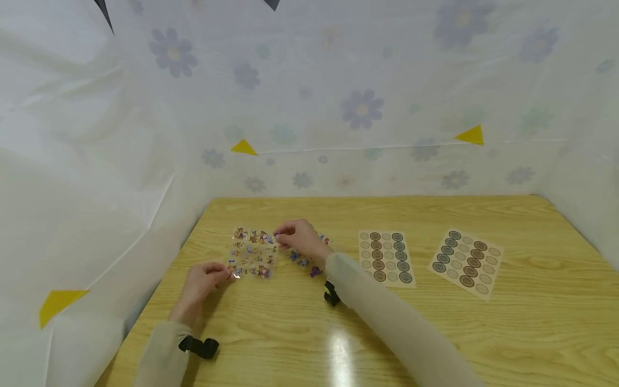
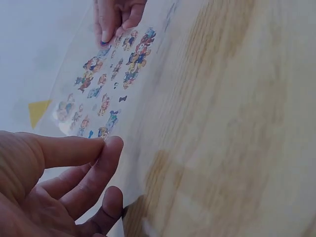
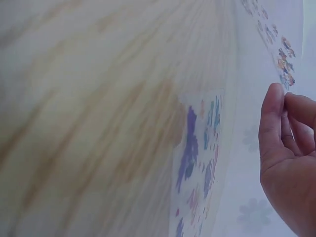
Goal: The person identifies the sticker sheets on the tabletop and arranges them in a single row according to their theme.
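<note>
One clear sticker sheet [image 1: 252, 252], left of the head frame's centre, is pinched by left grip [image 1: 200, 284] lower-left, right grip [image 1: 302, 238] upper-right.

clear sticker sheet [image 1: 253, 255] looks like glossy, smooth plastic; tabletop [image 1: 280, 328], smooth wood grain, shining at six o'clock; tan sheets [image 1: 385, 257] toward four o'clock, matt paper; sleeves [image 1: 387, 312], matt cloth; curtain [image 1: 309, 64], creased, plastic-looking.
</note>
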`<state>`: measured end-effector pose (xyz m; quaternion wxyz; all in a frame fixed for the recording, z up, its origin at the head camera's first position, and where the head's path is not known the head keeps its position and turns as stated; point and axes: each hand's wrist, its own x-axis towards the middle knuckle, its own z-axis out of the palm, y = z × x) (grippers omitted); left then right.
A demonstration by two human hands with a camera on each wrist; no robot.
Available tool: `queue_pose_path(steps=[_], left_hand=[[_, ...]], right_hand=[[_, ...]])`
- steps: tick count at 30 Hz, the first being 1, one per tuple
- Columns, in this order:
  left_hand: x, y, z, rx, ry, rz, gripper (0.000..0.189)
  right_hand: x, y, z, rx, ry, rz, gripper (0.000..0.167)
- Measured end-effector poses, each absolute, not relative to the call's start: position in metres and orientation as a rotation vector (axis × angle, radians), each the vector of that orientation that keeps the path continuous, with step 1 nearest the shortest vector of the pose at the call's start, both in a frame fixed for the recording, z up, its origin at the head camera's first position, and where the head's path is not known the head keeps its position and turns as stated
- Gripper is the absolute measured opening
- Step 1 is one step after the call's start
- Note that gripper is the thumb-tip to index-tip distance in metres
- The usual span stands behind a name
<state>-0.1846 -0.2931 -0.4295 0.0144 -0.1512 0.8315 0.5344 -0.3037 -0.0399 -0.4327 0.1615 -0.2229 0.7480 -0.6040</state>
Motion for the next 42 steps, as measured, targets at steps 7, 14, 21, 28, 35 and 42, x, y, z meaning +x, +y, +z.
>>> queue_pose_path(steps=[7,14,21,28,35,42], left_hand=[[-0.174,-0.285,-0.427,-0.489,2.572,1.659,0.026],[-0.165,-0.281,-0.425,-0.497,2.580,1.632,0.024],[-0.153,-0.280,-0.424,-0.466,2.560,1.646,0.021],[-0.140,-0.278,-0.428,-0.462,2.525,1.673,0.020],[-0.130,-0.276,-0.427,-0.465,2.524,1.681,0.026],[-0.116,-0.275,-0.424,-0.458,2.502,1.687,0.027]], right_hand=[[-0.303,-0.034,-0.433,-0.727,2.150,-1.679,0.017],[-0.298,-0.029,-0.432,-0.770,2.119,-1.693,0.016],[-0.291,-0.022,-0.432,-0.777,2.136,-1.643,0.014],[-0.281,-0.019,-0.431,-0.795,2.135,-1.576,0.017],[-0.273,-0.015,-0.426,-0.793,2.082,-1.605,0.017],[-0.265,-0.014,-0.423,-0.759,2.017,-1.597,0.012]])
